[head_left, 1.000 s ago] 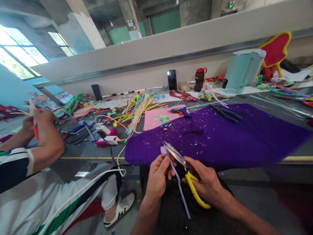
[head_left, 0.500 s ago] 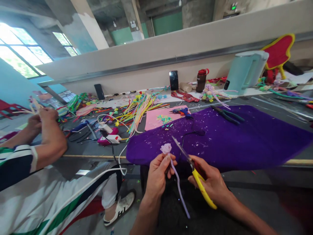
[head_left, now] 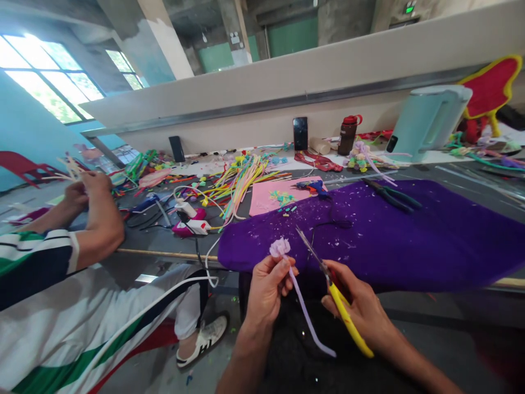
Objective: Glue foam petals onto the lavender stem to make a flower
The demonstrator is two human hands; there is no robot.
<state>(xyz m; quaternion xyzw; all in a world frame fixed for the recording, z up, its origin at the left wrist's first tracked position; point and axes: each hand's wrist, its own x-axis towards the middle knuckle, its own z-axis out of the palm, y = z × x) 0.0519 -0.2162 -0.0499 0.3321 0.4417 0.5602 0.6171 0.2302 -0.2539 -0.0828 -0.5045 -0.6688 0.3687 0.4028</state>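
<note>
One head-worn view, forward and down across worktable (head_left: 151, 241)

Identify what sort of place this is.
Probably a craft workshop: a heap of coloured fuzzy stems, a corded glue gun, and yellow-handled scissors in the right hand.

Pale lilac is shared by the ruffled flower (head_left: 280, 247) and its stem (head_left: 302, 309). The scissors' handle (head_left: 351, 323) is coloured bright yellow. The cloth (head_left: 394, 235), deep purple, is flecked with white. Plain pink is shown by the sheet (head_left: 261, 198), pale mint by the kettle (head_left: 422, 123). A co-worker's sleeve (head_left: 45, 254) is striped in white, navy and green.
</note>
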